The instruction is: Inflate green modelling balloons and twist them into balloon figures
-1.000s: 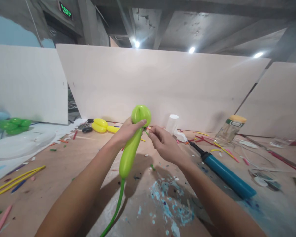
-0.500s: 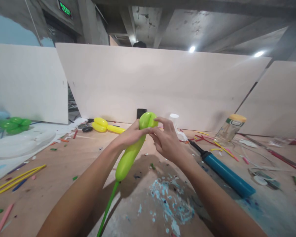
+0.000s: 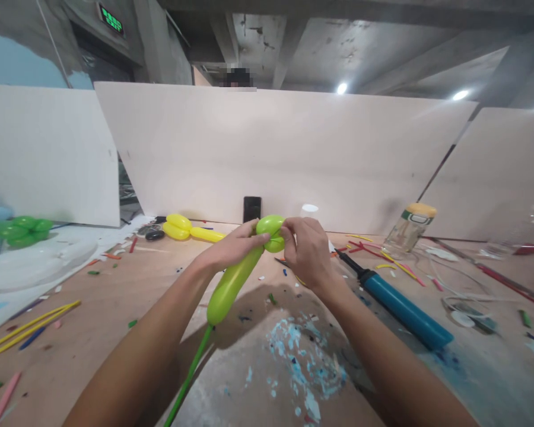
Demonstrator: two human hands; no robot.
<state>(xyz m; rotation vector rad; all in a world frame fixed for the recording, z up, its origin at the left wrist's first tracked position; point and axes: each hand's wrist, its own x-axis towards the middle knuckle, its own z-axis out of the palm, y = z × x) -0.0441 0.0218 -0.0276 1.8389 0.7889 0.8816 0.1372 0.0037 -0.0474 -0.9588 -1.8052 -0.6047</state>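
Observation:
A lime-green balloon (image 3: 234, 284) slants across the middle of the head view, with a thin uninflated green tail hanging from its lower end. My left hand (image 3: 234, 246) is wrapped round its upper part, the thumb lying toward the twisted joint. At the top, small rounded bubbles (image 3: 270, 225) sit folded together between my hands. The curled fingers of my right hand (image 3: 307, 249) pinch the right side of these bubbles. Just left of my left hand, a yellow balloon (image 3: 178, 226) with a looped end lies on the table.
A blue hand pump (image 3: 404, 308) lies on the table (image 3: 160, 356) at the right, near a yellow-lidded jar (image 3: 410, 228). A black phone (image 3: 252, 209) leans on the white board (image 3: 293, 148). Green balloons (image 3: 22, 230) and balloon scraps lie left. A person's head (image 3: 239, 78) shows above the board.
My right hand has closed its fingers on the top bubbles, where its index finger was raised before. The bubbles have turned and spread sideways. The view has shifted slightly.

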